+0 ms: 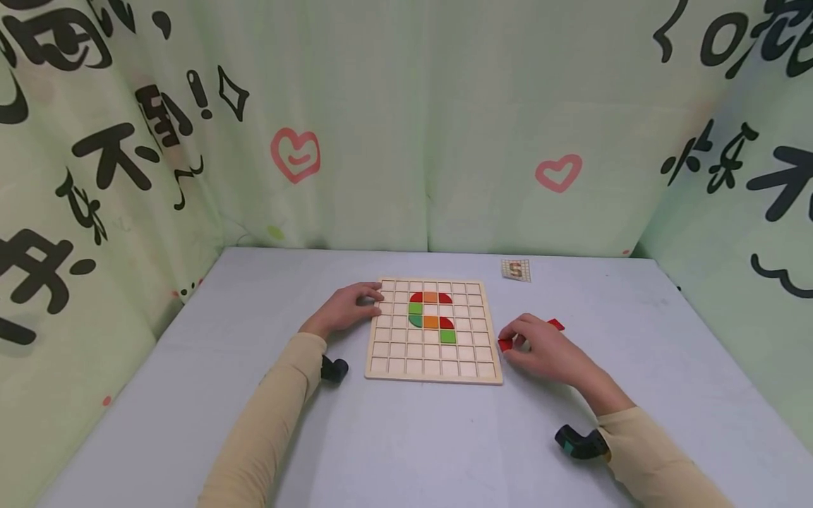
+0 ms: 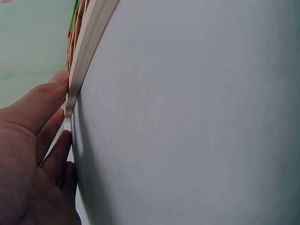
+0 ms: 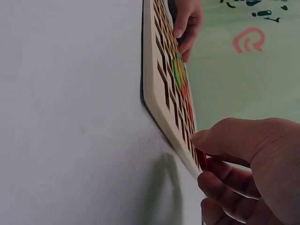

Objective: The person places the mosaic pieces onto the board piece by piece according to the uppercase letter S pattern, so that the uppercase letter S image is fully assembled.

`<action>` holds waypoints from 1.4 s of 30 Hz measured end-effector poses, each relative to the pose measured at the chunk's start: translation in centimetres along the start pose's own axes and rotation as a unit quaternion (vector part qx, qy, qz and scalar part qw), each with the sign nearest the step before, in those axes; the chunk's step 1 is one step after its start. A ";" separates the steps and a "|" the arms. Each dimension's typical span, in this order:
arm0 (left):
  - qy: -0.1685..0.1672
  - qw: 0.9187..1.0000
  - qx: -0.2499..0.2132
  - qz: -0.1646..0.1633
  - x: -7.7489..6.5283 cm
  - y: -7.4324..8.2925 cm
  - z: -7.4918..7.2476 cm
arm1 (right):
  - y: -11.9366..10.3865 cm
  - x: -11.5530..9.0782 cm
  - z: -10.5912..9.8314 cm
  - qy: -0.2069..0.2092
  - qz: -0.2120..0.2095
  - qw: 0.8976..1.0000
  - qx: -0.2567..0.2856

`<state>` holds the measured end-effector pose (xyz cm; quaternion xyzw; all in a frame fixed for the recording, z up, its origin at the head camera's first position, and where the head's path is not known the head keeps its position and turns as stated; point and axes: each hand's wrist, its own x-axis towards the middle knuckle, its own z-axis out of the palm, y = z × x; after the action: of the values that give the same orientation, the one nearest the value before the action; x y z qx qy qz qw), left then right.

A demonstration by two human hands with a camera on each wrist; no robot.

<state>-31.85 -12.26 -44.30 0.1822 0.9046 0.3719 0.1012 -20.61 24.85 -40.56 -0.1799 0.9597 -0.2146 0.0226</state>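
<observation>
A wooden grid board [image 1: 396,368] lies flat on the table, with several red, orange and green tiles [image 1: 430,322] set in its middle cells, some square and some with a rounded corner. My left hand [image 1: 343,309] rests against the board's left edge, thumb and fingers touching the rim, as the left wrist view also shows. Just off the board's right side, my right hand [image 1: 540,344] pinches a small red tile [image 1: 504,345] between thumb and fingers; its full shape is hidden. Another red piece [image 1: 556,324] shows behind that hand, partly covered by it.
A small patterned card [image 1: 516,270] lies near the table's back edge, right of the board. The white table [image 1: 406,444] meets a pale green curtain [image 1: 483,127] at the back and sides. Black devices [image 1: 581,442] are strapped to both wrists.
</observation>
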 end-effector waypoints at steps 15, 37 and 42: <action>0.001 1.000 0.002 0.002 0.0 0.1 -0.1 | -6.0 3.3 3.0 -0.031 -0.035 0.999 -0.028; -0.002 1.000 0.003 0.004 0.2 0.0 -0.2 | -6.5 4.1 4.2 -0.021 -0.058 0.997 -0.053; -0.002 1.000 0.004 0.011 0.1 -0.1 -0.2 | -6.5 4.1 4.3 -0.021 -0.067 0.997 -0.040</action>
<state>-31.99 -12.41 -44.23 0.1932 0.9039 0.3688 0.0977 -21.75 16.14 -41.59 -0.2491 0.9527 -0.1729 0.0208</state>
